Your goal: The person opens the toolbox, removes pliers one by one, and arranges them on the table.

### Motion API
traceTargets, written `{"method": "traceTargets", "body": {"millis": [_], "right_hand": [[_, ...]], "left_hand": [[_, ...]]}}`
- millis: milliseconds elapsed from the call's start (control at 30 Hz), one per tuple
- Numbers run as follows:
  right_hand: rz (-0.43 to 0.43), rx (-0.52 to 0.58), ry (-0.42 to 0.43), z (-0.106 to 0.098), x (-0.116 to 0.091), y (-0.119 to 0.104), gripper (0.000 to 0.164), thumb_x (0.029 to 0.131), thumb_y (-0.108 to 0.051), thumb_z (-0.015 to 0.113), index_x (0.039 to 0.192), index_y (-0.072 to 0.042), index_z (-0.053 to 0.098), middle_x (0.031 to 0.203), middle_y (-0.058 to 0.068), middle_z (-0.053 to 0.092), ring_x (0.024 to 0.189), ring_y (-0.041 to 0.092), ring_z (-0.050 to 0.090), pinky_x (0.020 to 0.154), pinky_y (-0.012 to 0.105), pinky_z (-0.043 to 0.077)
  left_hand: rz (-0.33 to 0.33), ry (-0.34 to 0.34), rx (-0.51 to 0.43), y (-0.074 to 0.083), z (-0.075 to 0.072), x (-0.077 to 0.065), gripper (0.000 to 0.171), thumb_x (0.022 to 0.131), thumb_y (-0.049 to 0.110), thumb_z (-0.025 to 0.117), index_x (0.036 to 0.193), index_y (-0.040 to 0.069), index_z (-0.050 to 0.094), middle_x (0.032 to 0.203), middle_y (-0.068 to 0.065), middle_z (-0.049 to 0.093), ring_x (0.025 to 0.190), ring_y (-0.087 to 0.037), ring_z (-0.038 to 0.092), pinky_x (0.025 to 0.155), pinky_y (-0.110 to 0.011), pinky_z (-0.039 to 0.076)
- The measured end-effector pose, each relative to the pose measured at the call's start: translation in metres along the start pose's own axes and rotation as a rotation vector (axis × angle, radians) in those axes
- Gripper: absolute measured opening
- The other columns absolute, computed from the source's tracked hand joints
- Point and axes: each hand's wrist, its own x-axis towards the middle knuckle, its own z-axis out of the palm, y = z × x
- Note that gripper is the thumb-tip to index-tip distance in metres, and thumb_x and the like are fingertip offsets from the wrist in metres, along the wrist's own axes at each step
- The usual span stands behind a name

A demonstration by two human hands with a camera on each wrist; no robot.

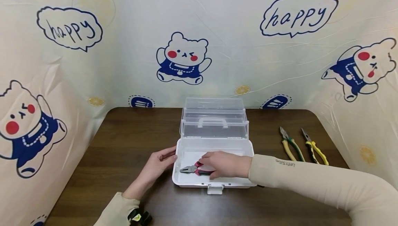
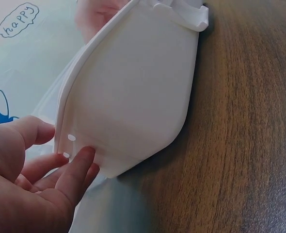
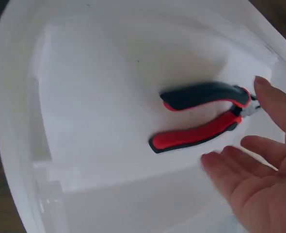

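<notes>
A white plastic toolbox [image 1: 183, 184] with its lid raised stands on the table in the head view. Combination pliers [image 1: 196, 169] with red and black handles lie inside it, pointing left. My right hand [image 1: 225, 163] reaches over them. In the right wrist view, the thumb and fingers are spread apart beside the pliers [image 3: 196, 133], and both handles show uncovered. At the toolbox's left end, my left hand [image 1: 158, 163] holds the edge. The left wrist view shows the thumb at the rim and other fingers against the outer wall [image 2: 128, 97].
The clear lid [image 1: 214, 113] leans up at the back, and a white latch [image 1: 215, 189] hangs in front. To the right lie pliers with green and cream handles [image 1: 297, 149] and long-nose pliers [image 1: 308, 143] with yellow and black ones. A printed cloth [image 1: 130, 63] surrounds the brown table [image 1: 136, 132].
</notes>
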Motion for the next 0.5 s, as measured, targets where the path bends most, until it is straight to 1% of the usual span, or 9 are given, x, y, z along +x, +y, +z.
{"method": "traceTargets", "body": {"millis": [67, 167, 267, 400, 500], "right_hand": [[0.046, -0.048, -0.031, 0.003, -0.001, 0.001, 0.061, 0.087, -0.022, 0.088, 0.138, -0.001, 0.062, 0.13, 0.01, 0.066, 0.117, 0.02, 0.064, 0.105, 0.028, 0.051], [0.104, -0.093, -0.07, 0.008, -0.001, 0.002, 0.066, 0.085, -0.025, 0.09, 0.139, -0.003, 0.059, 0.122, 0.009, 0.064, 0.106, 0.018, 0.064, 0.1, 0.028, 0.052], [0.142, -0.108, -0.085, 0.012, 0.001, 0.005, 0.066, 0.085, -0.028, 0.089, 0.139, -0.005, 0.058, 0.114, 0.007, 0.062, 0.098, 0.016, 0.061, 0.096, 0.027, 0.053], [0.138, -0.163, -0.061, 0.018, 0.004, 0.007, 0.055, 0.086, -0.028, 0.088, 0.128, -0.006, 0.061, 0.107, 0.006, 0.062, 0.093, 0.016, 0.059, 0.091, 0.028, 0.054], [0.121, -0.229, -0.026, 0.021, 0.006, 0.008, 0.048, 0.085, -0.025, 0.088, 0.121, -0.005, 0.062, 0.103, 0.005, 0.062, 0.092, 0.017, 0.06, 0.09, 0.029, 0.054]], "left_hand": [[0.001, 0.0, 0.0, 0.0, 0.0, 0.0, 0.048, 0.1, 0.009, 0.069, 0.146, -0.002, 0.058, 0.138, -0.024, 0.064, 0.118, -0.029, 0.068, 0.091, -0.034, 0.061], [-0.001, 0.0, 0.001, 0.0, 0.0, -0.001, 0.048, 0.1, 0.009, 0.069, 0.146, -0.002, 0.058, 0.138, -0.024, 0.065, 0.118, -0.028, 0.068, 0.091, -0.034, 0.06], [0.0, 0.002, 0.001, 0.0, 0.0, -0.001, 0.048, 0.1, 0.009, 0.069, 0.145, -0.002, 0.058, 0.137, -0.024, 0.065, 0.118, -0.028, 0.068, 0.091, -0.035, 0.061], [0.014, -0.004, 0.003, 0.0, 0.0, 0.0, 0.048, 0.1, 0.008, 0.07, 0.145, -0.003, 0.058, 0.137, -0.024, 0.065, 0.117, -0.028, 0.068, 0.092, -0.037, 0.06], [0.018, -0.008, 0.001, 0.0, 0.0, 0.001, 0.048, 0.1, 0.008, 0.069, 0.145, -0.003, 0.058, 0.137, -0.025, 0.065, 0.117, -0.028, 0.068, 0.092, -0.037, 0.06]]}}
